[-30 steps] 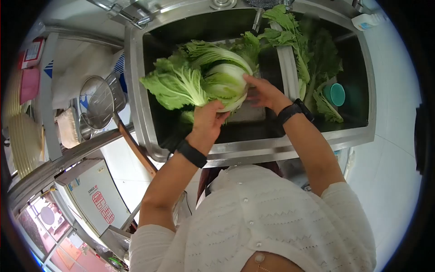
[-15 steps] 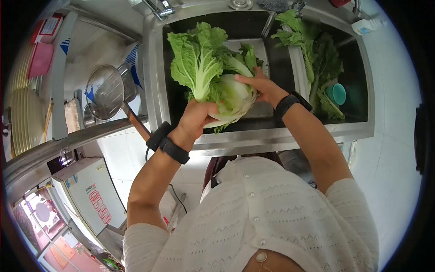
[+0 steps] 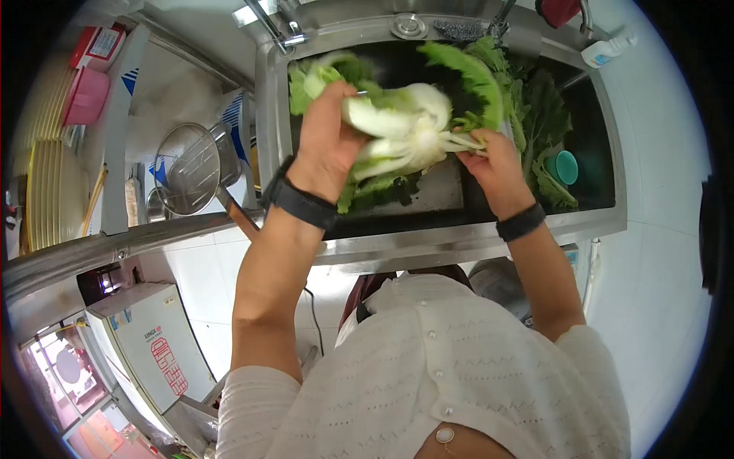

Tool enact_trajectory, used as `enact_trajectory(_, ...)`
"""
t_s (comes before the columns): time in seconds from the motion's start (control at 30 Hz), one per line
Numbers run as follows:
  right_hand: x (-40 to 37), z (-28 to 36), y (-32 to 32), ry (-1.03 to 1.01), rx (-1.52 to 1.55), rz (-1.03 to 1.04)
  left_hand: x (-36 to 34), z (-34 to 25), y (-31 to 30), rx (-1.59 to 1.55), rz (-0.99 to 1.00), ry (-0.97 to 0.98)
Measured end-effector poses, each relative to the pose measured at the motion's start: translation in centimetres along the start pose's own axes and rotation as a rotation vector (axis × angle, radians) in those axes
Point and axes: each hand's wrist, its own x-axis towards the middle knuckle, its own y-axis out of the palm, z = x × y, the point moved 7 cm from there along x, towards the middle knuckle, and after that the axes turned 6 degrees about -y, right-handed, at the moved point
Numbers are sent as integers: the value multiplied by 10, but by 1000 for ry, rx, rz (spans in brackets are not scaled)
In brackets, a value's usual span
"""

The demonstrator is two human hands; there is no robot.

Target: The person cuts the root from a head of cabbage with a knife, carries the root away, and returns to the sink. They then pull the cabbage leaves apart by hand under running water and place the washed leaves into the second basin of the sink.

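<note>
A leafy head of Chinese cabbage [image 3: 417,141] is held over the left sink basin, its pale root end turned toward me and its left side blurred. My left hand [image 3: 329,141] is closed around the thick white stalks on the left. On the other side, my right hand [image 3: 493,164] pinches the thin stems that spread from the root end. A long green leaf [image 3: 470,73] stands up just above that hand. Beneath the cabbage lies a metal tray [image 3: 436,195] in the basin [image 3: 359,222].
Loose green leaves [image 3: 547,115] and a teal cup [image 3: 563,167] are in the right basin. A faucet [image 3: 287,38] rises at the back left. A wooden-handled strainer [image 3: 187,168] and stacked plates [image 3: 46,191] stand to the left. A white bottle [image 3: 608,50] is at the back right.
The cabbage has been turned so its root end faces me. My left hand has moved up and my right hand right and down, from the cabbage's side to the stems.
</note>
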Motion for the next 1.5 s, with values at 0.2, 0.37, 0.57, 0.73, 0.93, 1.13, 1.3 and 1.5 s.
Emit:
enact_trajectory(0.2, -9, -42, -30, -94, 239, -106, 63, 21, -49, -295, -210, 153)
enact_trajectory(0.37, -18, -81, -30, -139, 286, -269, 66, 57, -106, -342, -698, 164)
enact_trajectory(0.57, -9, -82, -13, -130, 303, -244, 60, 64, -114, -38, -573, 334)
enact_trajectory(0.73, -4, -104, -2, -210, 171, -274, 48, 96, -119, 52, -755, 413)
enact_trajectory(0.93, -8, -96, -14, -89, 190, -412, 39, 110, -115, 41, -555, 184)
enact_trajectory(1.13, -5, -90, -7, -113, 150, -288, 13, 144, -96, -93, -446, -357)
enact_trajectory(1.3, -3, -96, -19, -499, -174, 33, 35, 147, -98, -531, -301, -229)
enact_trajectory(1.5, 1, -101, -4, 160, 773, 119, 52, 124, -101, -488, -261, -34)
